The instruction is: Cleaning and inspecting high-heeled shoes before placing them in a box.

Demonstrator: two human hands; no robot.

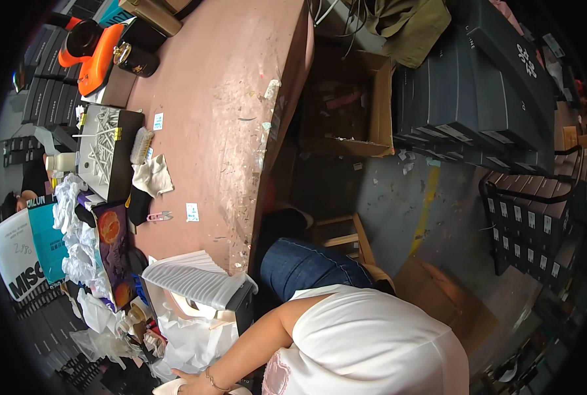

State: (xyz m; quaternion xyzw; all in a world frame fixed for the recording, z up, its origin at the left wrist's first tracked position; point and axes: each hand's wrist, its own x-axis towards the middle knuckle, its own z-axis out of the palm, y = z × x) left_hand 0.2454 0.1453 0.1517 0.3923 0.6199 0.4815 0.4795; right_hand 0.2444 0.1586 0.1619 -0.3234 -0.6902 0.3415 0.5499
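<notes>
At the lower edge my right hand (191, 384), with a bracelet at the wrist, closes around a white pointed shoe (167, 388). The frame's edge cuts off part of both. Just above lies an open shoe box (243, 306), with crumpled white tissue paper (191, 342) hanging out over its near side. A ribbed white foam sheet (191, 280) covers its far side, and a pale shoe (188, 305) shows between foam and paper. My left hand is not in view.
Left on the pink table (208, 131) lie thread snips (160, 216), a cloth (154, 175), a brush (141, 146), a box of white sticks (101, 155) and a dark bottle (135, 60). Right are a cardboard box (376, 99), stacked dark boxes (471, 85) and a loaded cart (530, 210).
</notes>
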